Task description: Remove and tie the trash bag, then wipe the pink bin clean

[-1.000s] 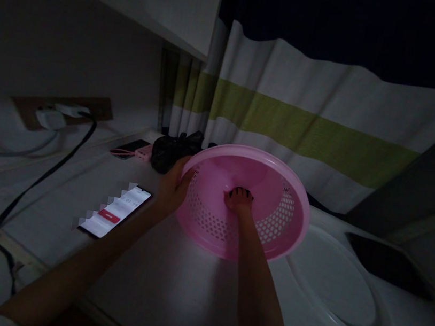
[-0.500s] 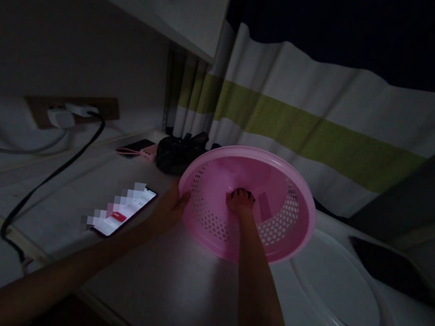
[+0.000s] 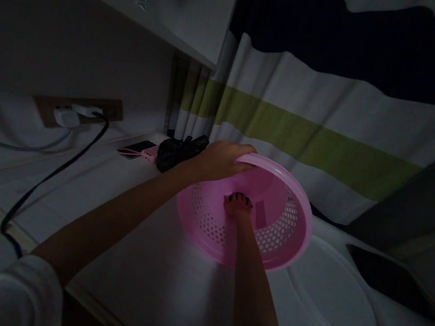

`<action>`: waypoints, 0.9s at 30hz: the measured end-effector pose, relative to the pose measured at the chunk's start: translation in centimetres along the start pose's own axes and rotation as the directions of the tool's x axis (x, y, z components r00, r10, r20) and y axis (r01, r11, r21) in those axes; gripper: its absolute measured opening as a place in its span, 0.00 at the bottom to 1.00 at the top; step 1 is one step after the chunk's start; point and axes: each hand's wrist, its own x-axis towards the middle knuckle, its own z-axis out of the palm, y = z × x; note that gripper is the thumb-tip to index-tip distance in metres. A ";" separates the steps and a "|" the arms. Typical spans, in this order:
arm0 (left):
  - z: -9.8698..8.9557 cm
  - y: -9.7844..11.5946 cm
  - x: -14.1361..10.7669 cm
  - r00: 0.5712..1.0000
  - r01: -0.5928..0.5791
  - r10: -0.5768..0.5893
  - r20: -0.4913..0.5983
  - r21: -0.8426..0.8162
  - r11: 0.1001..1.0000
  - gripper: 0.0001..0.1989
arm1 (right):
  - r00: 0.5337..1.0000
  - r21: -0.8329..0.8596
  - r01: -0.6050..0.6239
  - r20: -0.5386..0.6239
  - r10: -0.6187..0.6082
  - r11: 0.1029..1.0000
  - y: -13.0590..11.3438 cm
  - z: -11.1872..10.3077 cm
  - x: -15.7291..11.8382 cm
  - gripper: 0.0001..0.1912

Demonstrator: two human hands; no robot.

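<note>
A pink plastic basket [image 3: 281, 167] with perforated sides is tipped over so that its wide mouth faces me. My left hand [image 3: 226, 160] grips its rim at the upper left, thumb on the inner side and fingers over the outside. My right hand [image 3: 238, 207] reaches into the basket, its fingers bent over a small black thing at the inner bottom. What that black thing is, I cannot make out in the dim light.
Behind stands a knotted black plastic bag [image 3: 179, 149], beside a pink power bank [image 3: 150, 152] and a dark phone [image 3: 132, 149]. A black cable [image 3: 67, 166] runs from the wall socket [image 3: 79, 111]. To the right lies a white basin [image 3: 339, 293]; a striped curtain [image 3: 288, 119] hangs behind.
My left hand has moved from the basket's left side up to its upper rim. My left forearm now covers the place of the lit phone. My right hand stays inside the basket.
</note>
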 end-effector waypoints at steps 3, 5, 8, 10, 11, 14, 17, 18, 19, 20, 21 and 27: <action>0.0 -1.1 -1.4 0.996 0.038 -0.042 -0.076 -0.053 0.998 0.14 | 1.000 0.006 0.014 0.024 -0.015 1.000 0.0 -0.1 0.4 0.27; -0.2 -1.5 -2.1 0.993 0.066 -0.071 -0.091 -0.057 0.996 0.15 | 0.999 0.012 0.018 0.049 -0.019 1.000 -0.1 -0.1 0.7 0.28; -0.4 -1.7 -2.6 0.990 0.090 -0.097 -0.105 -0.071 0.993 0.16 | 0.997 0.014 0.018 0.072 -0.019 1.000 -0.2 -0.2 1.0 0.28; -0.4 -1.8 -2.7 0.988 0.098 -0.108 -0.109 -0.098 0.990 0.15 | 0.997 0.011 0.018 0.072 -0.019 1.000 -0.3 -0.1 1.0 0.28; -0.4 -1.9 -2.7 0.986 0.107 -0.119 -0.113 -0.111 0.988 0.15 | 0.997 0.009 0.018 0.068 -0.018 1.000 -0.3 -0.1 1.0 0.28; -0.1 -2.2 -3.4 0.975 0.155 -0.176 -0.137 -0.155 0.976 0.16 | 0.998 -0.002 0.015 0.054 -0.015 1.000 -0.3 0.0 1.0 0.28; 0.7 -2.8 -4.7 0.952 0.211 -0.256 -0.169 -0.244 0.946 0.16 | 0.999 -0.012 0.015 0.045 -0.014 1.000 -0.1 0.2 1.0 0.29; 1.1 -3.0 -5.3 0.939 0.232 -0.292 -0.180 -0.292 0.928 0.16 | 0.999 -0.014 0.016 0.041 -0.016 1.000 0.0 0.3 1.0 0.29; 1.6 -3.2 -5.9 0.923 0.256 -0.334 -0.191 -0.345 0.903 0.16 | 0.999 -0.017 0.018 0.037 -0.017 1.000 0.2 0.3 1.0 0.29; 2.2 -3.4 -6.5 0.900 0.281 -0.385 -0.206 -0.401 0.872 0.16 | 0.999 -0.020 0.019 0.030 -0.018 1.000 0.4 0.4 1.0 0.29; 2.7 -3.5 -7.1 0.871 0.306 -0.438 -0.224 -0.451 0.838 0.16 | 1.000 -0.023 0.017 0.024 -0.017 1.000 0.5 0.4 1.0 0.29; 6.1 -3.4 -10.4 0.692 0.391 -0.659 -0.294 -0.615 0.685 0.20 | 1.000 -0.046 -0.011 0.027 0.012 0.999 1.5 0.3 1.1 0.29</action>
